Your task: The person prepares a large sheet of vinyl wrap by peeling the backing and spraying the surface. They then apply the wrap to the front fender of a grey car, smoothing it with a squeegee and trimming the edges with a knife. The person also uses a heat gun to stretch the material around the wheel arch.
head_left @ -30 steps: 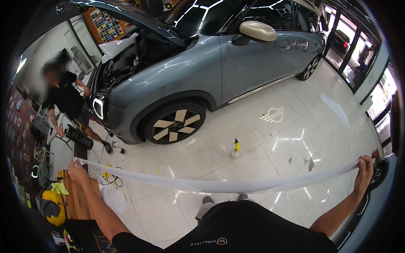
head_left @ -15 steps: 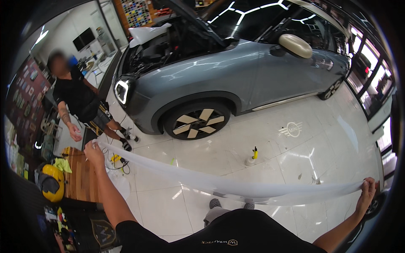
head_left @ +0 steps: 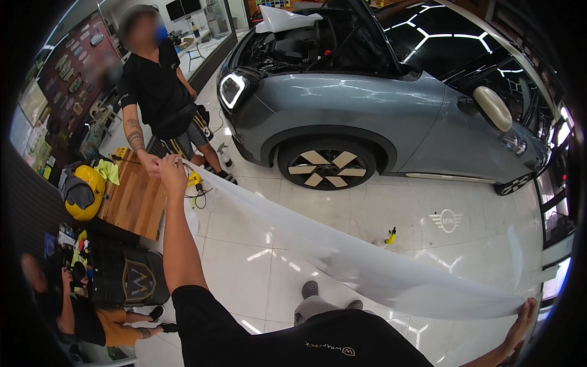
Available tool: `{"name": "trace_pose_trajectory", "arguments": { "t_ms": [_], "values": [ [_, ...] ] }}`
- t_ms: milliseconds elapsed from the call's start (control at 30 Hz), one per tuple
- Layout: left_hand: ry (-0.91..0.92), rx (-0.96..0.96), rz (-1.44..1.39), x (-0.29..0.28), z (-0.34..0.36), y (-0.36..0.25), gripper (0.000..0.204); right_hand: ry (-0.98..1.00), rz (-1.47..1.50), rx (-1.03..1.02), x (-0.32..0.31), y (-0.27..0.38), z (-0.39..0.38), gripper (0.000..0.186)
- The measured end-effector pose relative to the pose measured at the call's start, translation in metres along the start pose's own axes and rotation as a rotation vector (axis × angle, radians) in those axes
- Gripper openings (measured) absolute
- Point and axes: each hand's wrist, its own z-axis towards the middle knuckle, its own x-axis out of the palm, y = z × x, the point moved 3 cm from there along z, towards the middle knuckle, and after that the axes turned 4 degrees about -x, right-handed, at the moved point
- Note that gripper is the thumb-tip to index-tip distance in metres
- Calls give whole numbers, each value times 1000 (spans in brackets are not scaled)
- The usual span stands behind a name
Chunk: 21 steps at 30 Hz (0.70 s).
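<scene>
I hold a long sheet of translucent white film (head_left: 342, 260) stretched diagonally in front of my body. My left hand (head_left: 173, 172) is closed on its left end, raised near the middle left. A co-worker's hand (head_left: 151, 164) reaches to that same end, at or just beside my fingers; whether it grips the film is unclear. My right hand (head_left: 523, 318) pinches the other end at the lower right. The film sags between my hands above the tiled floor.
A blue-grey car (head_left: 342, 104) with hood raised stands ahead. A co-worker (head_left: 153, 85) stands left; another person (head_left: 92, 312) is lower left. A wooden bench (head_left: 134, 202) holds a yellow helmet (head_left: 82, 189). A spray bottle (head_left: 385, 238) stands on the floor (head_left: 244, 287).
My left hand and film end have risen toward the co-worker, who has stepped closer and reached out. My right end is lower. The view has turned left, revealing another person at lower left.
</scene>
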Motion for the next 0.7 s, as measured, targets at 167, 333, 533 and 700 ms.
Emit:
{"name": "trace_pose_trajectory", "arguments": {
  "t_ms": [167, 333, 533, 700],
  "values": [
    [-47, 16, 60, -16, -24, 10, 24, 167, 47, -47, 36, 32, 15, 12],
    [-190, -72, -240, -61, -85, -57, 24, 316, 219, -83, 83, 40, 26, 14],
    [58, -50, -638, -175, -316, -346, 9, 803, 676, -69, 210, 46, -7, 7],
    [352, 93, -801, -228, -463, -532, 26, 1439, 788, -284, 265, 92, -80, 13]
  ]
}}
